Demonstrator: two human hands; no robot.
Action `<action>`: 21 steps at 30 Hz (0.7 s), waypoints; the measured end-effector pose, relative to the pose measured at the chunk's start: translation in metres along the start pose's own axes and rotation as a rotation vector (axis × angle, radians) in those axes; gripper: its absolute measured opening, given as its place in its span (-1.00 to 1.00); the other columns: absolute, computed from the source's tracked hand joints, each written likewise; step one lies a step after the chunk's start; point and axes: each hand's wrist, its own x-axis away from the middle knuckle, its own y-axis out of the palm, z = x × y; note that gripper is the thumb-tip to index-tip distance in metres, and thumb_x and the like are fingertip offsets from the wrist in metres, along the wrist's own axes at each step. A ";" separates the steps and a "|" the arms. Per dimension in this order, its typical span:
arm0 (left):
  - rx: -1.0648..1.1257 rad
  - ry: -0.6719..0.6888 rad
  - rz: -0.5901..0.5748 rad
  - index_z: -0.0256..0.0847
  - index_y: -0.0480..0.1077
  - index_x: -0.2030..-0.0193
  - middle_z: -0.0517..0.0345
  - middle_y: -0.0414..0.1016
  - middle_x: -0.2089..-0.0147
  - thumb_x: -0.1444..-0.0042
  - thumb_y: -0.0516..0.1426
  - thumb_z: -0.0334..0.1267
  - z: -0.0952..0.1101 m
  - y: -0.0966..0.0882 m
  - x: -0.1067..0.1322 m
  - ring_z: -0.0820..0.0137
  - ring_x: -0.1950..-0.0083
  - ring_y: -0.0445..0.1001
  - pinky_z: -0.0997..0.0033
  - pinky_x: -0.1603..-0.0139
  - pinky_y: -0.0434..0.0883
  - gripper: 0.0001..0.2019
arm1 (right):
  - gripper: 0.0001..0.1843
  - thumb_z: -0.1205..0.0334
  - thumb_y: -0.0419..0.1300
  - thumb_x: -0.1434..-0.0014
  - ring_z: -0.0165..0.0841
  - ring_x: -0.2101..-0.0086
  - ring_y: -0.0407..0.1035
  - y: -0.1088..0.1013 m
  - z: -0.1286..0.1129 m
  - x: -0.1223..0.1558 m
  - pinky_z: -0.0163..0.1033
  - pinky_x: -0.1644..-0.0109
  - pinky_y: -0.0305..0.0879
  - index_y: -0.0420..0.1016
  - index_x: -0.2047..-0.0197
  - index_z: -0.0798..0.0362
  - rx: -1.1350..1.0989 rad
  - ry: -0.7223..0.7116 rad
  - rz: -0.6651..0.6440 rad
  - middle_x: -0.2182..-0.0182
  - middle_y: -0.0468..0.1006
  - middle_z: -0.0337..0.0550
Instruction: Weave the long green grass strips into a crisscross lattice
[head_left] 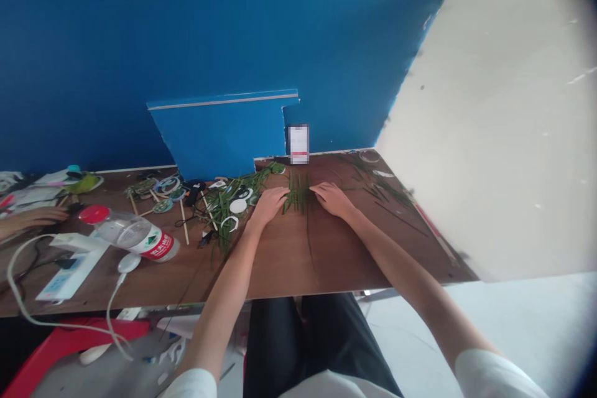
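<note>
Flanking the green strips (297, 194) at the far middle of the table (289, 261): left hand (270, 202) and right hand (333, 198), apart, flat, gripping nothing. Could skew the row with 1 uneven nudge.

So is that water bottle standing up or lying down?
Lying down: the water bottle rests on its side on the table, with its red cap on and pointing left.

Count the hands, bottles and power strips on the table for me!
Hands: 3 (left hand, right hand, another person's hand)
Bottle: 1
Power strip: 1
Total: 5
</note>
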 end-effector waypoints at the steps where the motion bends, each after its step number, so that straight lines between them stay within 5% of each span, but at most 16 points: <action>1: 0.001 0.004 0.003 -0.21 0.44 -0.11 0.01 0.51 -0.14 -0.33 0.02 -0.30 0.000 0.000 0.000 0.27 -0.20 0.43 0.18 -0.27 0.32 -0.71 | -0.57 0.39 -0.03 -0.30 -0.19 -0.06 0.32 -0.001 0.000 0.000 -0.02 -0.15 0.17 0.41 -0.18 0.07 -0.001 0.005 -0.007 -0.02 0.53 0.04; 13: -0.017 0.075 -0.048 -0.19 0.29 -0.27 0.02 0.37 -0.28 -0.28 -0.09 -0.45 -0.004 0.006 -0.003 0.27 -0.33 0.29 0.11 -0.33 0.26 -0.55 | -0.44 0.45 -0.08 -0.27 -0.19 -0.10 0.28 -0.002 -0.002 -0.001 -0.04 -0.16 0.14 0.22 -0.32 0.07 0.021 0.027 -0.044 -0.08 0.47 0.05; 21: 0.084 0.061 -0.100 -0.14 0.25 -0.31 0.11 0.25 -0.37 -0.06 -0.14 -0.64 0.001 0.006 -0.007 0.32 -0.41 0.15 0.09 -0.39 0.17 -0.32 | -0.43 0.45 -0.09 -0.27 -0.20 -0.10 0.29 -0.002 -0.001 -0.001 -0.06 -0.17 0.13 0.22 -0.33 0.07 0.006 0.037 -0.033 -0.07 0.48 0.06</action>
